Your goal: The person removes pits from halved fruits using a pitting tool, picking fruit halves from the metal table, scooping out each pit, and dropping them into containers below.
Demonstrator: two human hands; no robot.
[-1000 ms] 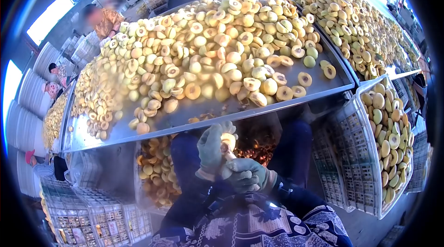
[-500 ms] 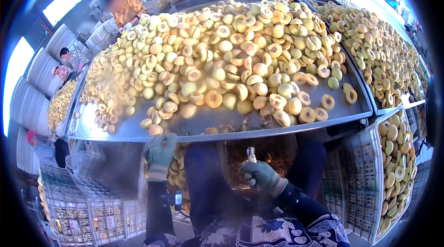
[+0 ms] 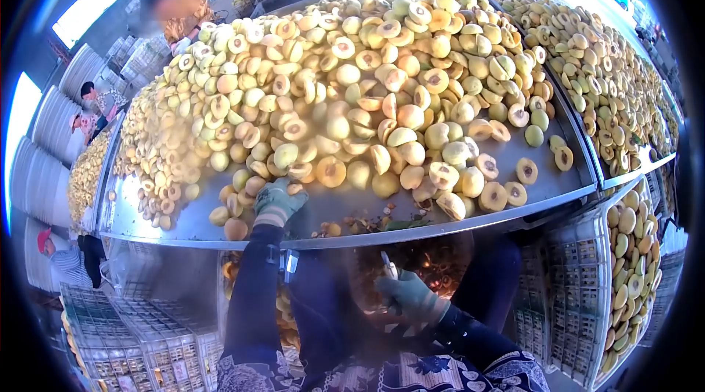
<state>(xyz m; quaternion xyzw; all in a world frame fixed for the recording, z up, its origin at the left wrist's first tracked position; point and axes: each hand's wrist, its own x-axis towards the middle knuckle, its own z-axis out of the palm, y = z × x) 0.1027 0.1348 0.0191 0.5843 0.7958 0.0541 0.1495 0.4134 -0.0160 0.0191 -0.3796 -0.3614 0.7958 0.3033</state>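
Note:
My left hand, in a grey-green glove, reaches over the near rim of the metal tray. Its fingers are curled at the front of the pile, closed around a small halved yellow fruit that is partly hidden. Below the rim, between my knees, my right hand wears a matching glove. It is wrapped around a small tool with a metal tip; its exact kind is unclear. Many halved yellow stone fruits are heaped on the tray, several showing brown hollows or stones.
Scraps and a green leaf lie near the tray's rim. Under it sits a container of reddish-brown bits. A crate of fruit halves stands at right, stacked crates at left. Co-workers sit around other sides.
My left hand has moved from below the tray's rim up and forward to the fruit. My right hand stays low with the tool, its tip now tilted more to the left. The view has shifted slightly.

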